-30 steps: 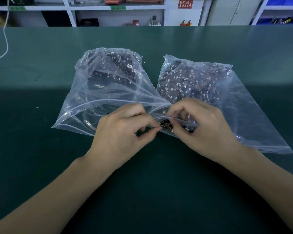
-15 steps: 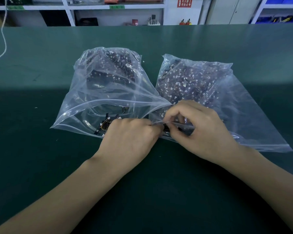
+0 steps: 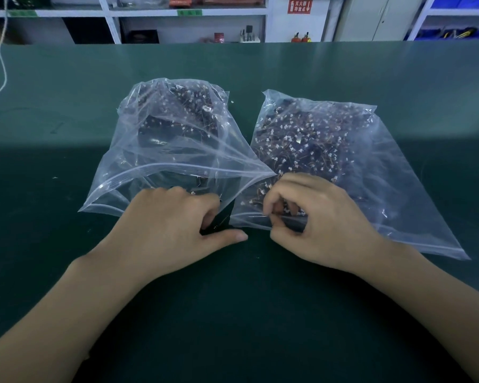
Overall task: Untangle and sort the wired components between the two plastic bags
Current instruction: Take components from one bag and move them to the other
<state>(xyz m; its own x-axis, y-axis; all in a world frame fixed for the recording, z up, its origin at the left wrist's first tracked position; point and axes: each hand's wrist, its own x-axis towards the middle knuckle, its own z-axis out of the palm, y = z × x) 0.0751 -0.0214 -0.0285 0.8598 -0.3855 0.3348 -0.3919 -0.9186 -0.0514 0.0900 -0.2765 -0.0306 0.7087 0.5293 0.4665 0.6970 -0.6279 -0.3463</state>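
Two clear zip bags lie side by side on the green table. The left bag (image 3: 161, 161) holds dark wired components (image 3: 177, 125) piled at its far end. The right bag (image 3: 385, 194) is filled with a tangle of dark components with white connectors (image 3: 302, 139). My left hand (image 3: 172, 230) rests at the left bag's mouth, fingers and thumb closed around a small dark wired component (image 3: 219, 223). My right hand (image 3: 321, 219) is curled at the right bag's mouth, pinching its rim; components lie under the fingertips.
A white cord (image 3: 3, 64) hangs down at the far left onto the table (image 3: 233, 313). Shelving (image 3: 188, 12) with small items and blue bins stands beyond the table's far edge.
My hands, which met at the right bag's mouth, have drawn apart. The left hand has moved left with the dark component; the right stays at its bag's rim.
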